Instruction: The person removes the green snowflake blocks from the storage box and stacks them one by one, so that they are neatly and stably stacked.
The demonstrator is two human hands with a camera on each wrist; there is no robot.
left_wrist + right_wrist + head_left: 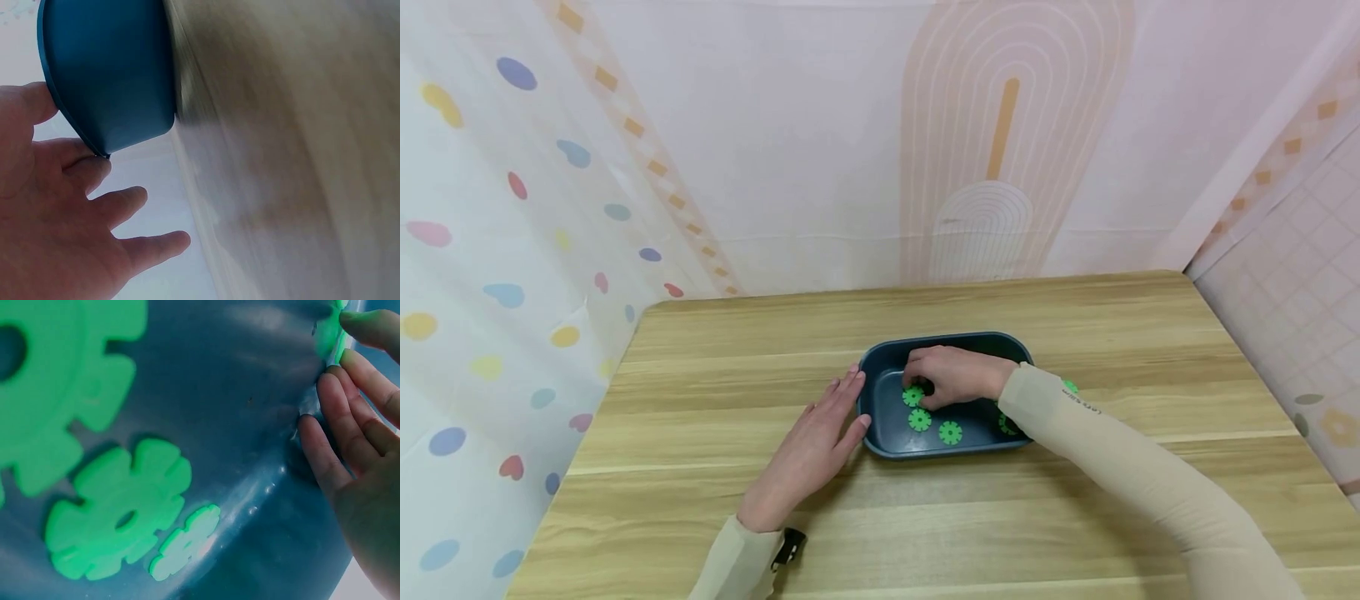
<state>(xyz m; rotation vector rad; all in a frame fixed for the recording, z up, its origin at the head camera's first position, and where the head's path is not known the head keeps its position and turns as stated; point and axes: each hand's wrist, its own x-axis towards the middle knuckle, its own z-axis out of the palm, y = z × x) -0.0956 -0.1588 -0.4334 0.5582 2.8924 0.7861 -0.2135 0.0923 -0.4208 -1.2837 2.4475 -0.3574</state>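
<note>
A dark blue bin (891, 442) stands on the table with green notched interlocking discs lying on its floor. My left hand (808, 446) rests against the bin's left end, fingers extended and fingertips at the rim, as the left wrist view also shows. Inside the bin, my right hand (955, 375) pinches a green disc (913, 397) between thumb and fingertips. Close by lie another disc (920, 419) and one more disc (951, 432) nearer the front wall. In the right wrist view, several discs, including a flat one (119, 509), lie away from the fingers.
My right sleeve (1097, 433) crosses the bin's right end and partly covers a disc (1007, 425) there. Past the sleeve, a bit of green disc (1070, 387) shows on the wooden table (715, 375). A patterned curtain (805, 150) hangs behind the table.
</note>
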